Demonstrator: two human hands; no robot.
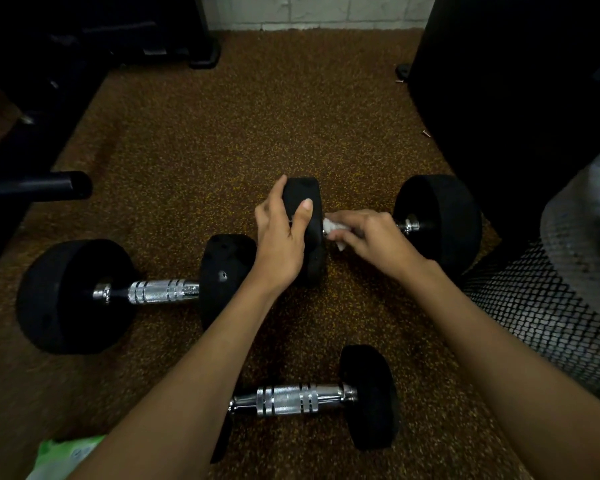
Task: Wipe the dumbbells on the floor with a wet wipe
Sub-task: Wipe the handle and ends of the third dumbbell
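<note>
White wipe (333,230) clenched in right hand (371,242) (on handle); left hand (284,237) grips dumbbell (437,220) head

A gym: speckled rubber floor (222,140), dumbbells (136,292), black equipment frames (35,185).

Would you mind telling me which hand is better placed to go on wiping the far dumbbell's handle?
The right hand: it holds the wipe against the far dumbbell at its handle, while the left hand is busy gripping its near black weight and holds no wipe.
</note>
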